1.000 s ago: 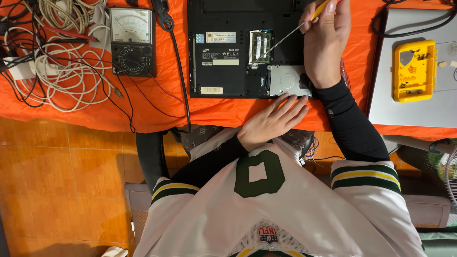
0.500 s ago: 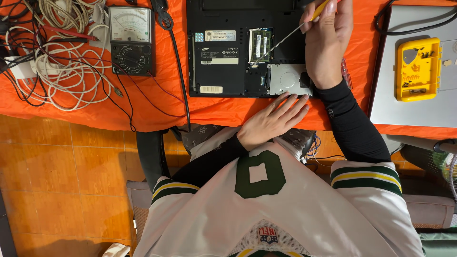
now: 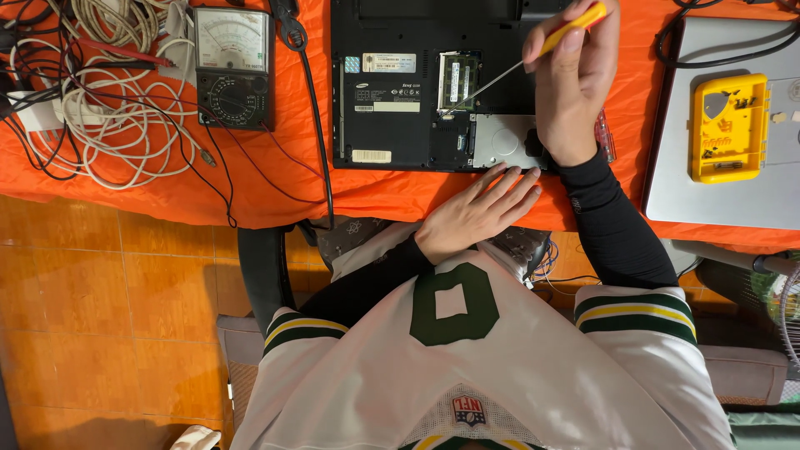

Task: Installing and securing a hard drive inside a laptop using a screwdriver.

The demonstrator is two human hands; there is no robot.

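Leftmost, cables and a black meter are lying left of the upturned laptop on the orange cloth. Left hand is resting open and flat at the laptop's near edge, gripping nothing. Right hand is closing around a yellow-handled screwdriver, tip sitting at the laptop's memory slot. Yellow case is lying right of the laptop.

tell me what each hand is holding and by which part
The right hand holds a screwdriver by its yellow handle. The left hand holds nothing; its fingertips rest at the laptop edge.
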